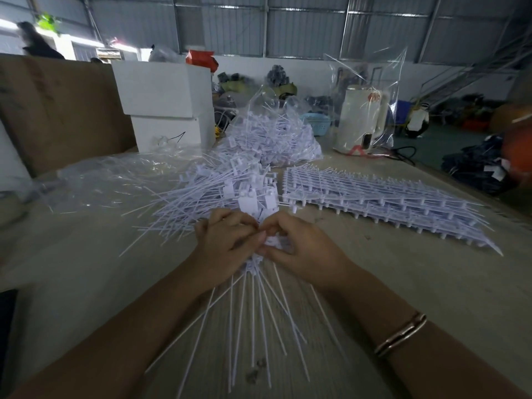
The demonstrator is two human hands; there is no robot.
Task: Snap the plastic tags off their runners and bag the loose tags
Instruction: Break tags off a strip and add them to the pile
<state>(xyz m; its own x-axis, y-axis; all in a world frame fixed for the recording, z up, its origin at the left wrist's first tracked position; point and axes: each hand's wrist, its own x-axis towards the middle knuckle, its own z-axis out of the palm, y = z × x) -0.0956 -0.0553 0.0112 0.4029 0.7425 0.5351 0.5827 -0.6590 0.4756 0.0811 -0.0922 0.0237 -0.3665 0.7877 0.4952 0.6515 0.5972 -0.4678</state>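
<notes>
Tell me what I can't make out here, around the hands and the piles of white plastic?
All in the head view:
- Runner between the left hand and right hand: curled fingers cover the spot being snapped.
- Tags in the bag: crinkled plastic glare blurs them; no count possible.
- Stack of runners: layers overlap, so its depth is unclear.
- Kettle: red mark too blurred to read.

Bunch of white plastic tags [259, 306] pinched at the heads, long thin tails fanning out toward 6 o'clock. Loose tags pile [224, 194] sits at 12, a clear bag of tags [273, 133] behind it. Flat stack of unsnapped runners [374, 200] at 2 o'clock.
</notes>
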